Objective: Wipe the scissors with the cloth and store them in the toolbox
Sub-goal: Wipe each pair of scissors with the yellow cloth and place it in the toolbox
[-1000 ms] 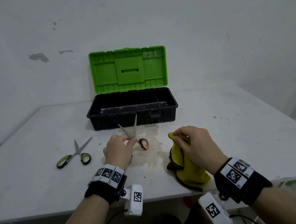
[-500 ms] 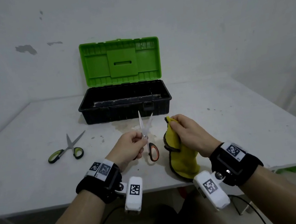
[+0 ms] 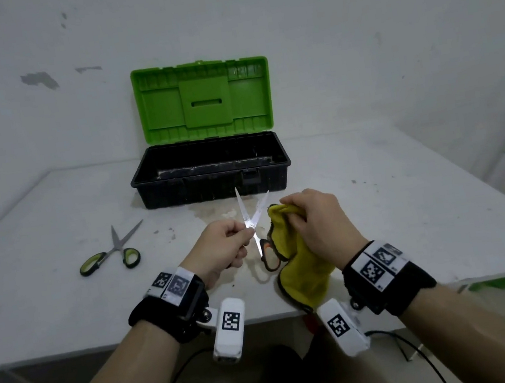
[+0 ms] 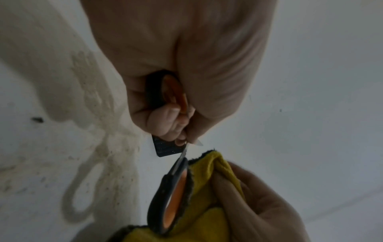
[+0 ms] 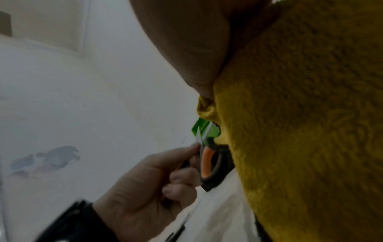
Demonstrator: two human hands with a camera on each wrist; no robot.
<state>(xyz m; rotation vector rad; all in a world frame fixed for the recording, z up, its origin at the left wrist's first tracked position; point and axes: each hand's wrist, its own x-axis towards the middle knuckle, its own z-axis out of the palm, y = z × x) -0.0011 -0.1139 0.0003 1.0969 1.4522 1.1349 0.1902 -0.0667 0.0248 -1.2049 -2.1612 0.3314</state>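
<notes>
My left hand (image 3: 220, 245) holds the orange-and-black scissors (image 3: 257, 223) near their pivot, blades spread and pointing up toward the toolbox. In the left wrist view one handle loop (image 4: 163, 90) lies inside my curled fingers and the other loop (image 4: 172, 196) hangs against the cloth. My right hand (image 3: 318, 224) grips a bunched yellow cloth (image 3: 302, 269) just right of the blades; the cloth (image 5: 300, 131) fills the right wrist view. The black toolbox (image 3: 210, 169) stands behind, its green lid (image 3: 203, 98) upright.
A second pair of scissors with green handles (image 3: 112, 251) lies on the white table (image 3: 412, 216) to the left, blades apart. A pale stain (image 3: 215, 213) marks the table in front of the toolbox. The wall stands close behind.
My left hand has lifted the orange scissors off the table and turned the blades upward. My right hand has raised the cloth and brought it close beside the scissors.
</notes>
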